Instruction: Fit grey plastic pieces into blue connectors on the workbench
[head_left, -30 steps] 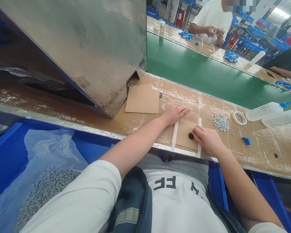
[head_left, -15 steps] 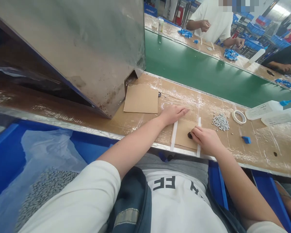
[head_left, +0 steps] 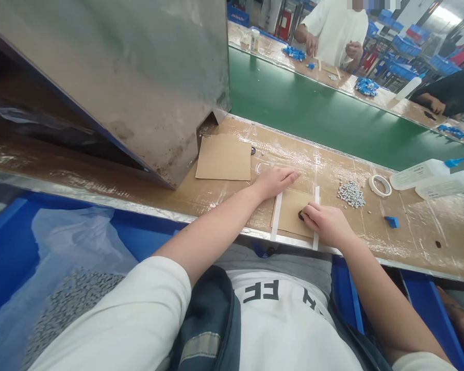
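My left hand (head_left: 275, 181) lies flat on the taped bench with its fingers stretched out, holding nothing. It rests just above a small cardboard square (head_left: 288, 215) framed by two white tape strips. My right hand (head_left: 327, 224) is curled on that square, its fingertips pinched on a small black part (head_left: 300, 216) that is mostly hidden under them. A heap of small grey parts (head_left: 350, 194) lies to the right of the right hand.
A big steel housing (head_left: 139, 77) overhangs the bench at left, with a loose cardboard sheet (head_left: 223, 157) beside it. A tape roll (head_left: 380, 185), white glue bottles (head_left: 421, 174) and a blue block (head_left: 391, 222) lie right. Beyond runs a green conveyor (head_left: 313, 116); a person works opposite. A blue bin (head_left: 19, 242) holds bagged grey parts.
My right hand has slid a little left over the black part, covering more of it. My left hand has stayed put. The person opposite has moved their hands.
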The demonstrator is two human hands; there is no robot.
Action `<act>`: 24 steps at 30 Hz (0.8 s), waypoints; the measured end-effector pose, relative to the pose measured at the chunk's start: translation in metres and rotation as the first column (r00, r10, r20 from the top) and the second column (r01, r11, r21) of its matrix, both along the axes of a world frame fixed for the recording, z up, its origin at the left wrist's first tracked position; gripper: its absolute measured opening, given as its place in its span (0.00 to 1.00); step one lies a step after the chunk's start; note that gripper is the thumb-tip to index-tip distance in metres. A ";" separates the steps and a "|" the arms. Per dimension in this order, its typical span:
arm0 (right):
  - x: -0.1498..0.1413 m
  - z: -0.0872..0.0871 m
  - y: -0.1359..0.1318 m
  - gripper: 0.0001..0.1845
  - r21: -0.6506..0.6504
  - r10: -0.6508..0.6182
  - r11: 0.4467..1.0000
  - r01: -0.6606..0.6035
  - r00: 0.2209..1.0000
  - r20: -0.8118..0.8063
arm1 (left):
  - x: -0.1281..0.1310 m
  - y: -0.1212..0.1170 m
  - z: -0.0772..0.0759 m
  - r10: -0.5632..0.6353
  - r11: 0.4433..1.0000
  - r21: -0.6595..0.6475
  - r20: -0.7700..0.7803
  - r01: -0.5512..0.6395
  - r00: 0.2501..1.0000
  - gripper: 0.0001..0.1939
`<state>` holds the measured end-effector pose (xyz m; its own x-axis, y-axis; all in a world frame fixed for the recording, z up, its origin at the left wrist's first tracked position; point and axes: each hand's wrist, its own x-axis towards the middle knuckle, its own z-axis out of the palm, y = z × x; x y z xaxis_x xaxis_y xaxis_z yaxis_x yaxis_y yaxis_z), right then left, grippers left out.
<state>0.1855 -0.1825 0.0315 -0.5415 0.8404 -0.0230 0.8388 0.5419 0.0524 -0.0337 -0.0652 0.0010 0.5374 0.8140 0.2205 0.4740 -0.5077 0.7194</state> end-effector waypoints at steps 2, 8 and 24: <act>0.003 0.000 -0.001 0.16 0.006 -0.018 1.000 0.018 1.000 0.006 | 0.000 0.000 0.000 0.005 1.000 -0.002 0.000 -0.005 1.000 0.28; 0.013 -0.002 -0.004 0.14 -0.010 -0.023 1.000 0.022 0.999 -0.029 | 0.001 0.001 -0.002 0.011 1.000 0.000 0.006 -0.011 1.000 0.29; 0.012 -0.004 -0.006 0.14 -0.009 -0.039 0.999 0.039 0.999 0.011 | 0.001 0.000 -0.002 0.033 0.999 -0.003 0.007 -0.033 0.999 0.29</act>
<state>0.1977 -0.1884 0.0279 -0.5078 0.8607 -0.0363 0.8588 0.5091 0.0572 -0.0325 -0.0652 -0.0007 0.5087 0.8318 0.2222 0.4850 -0.4901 0.7243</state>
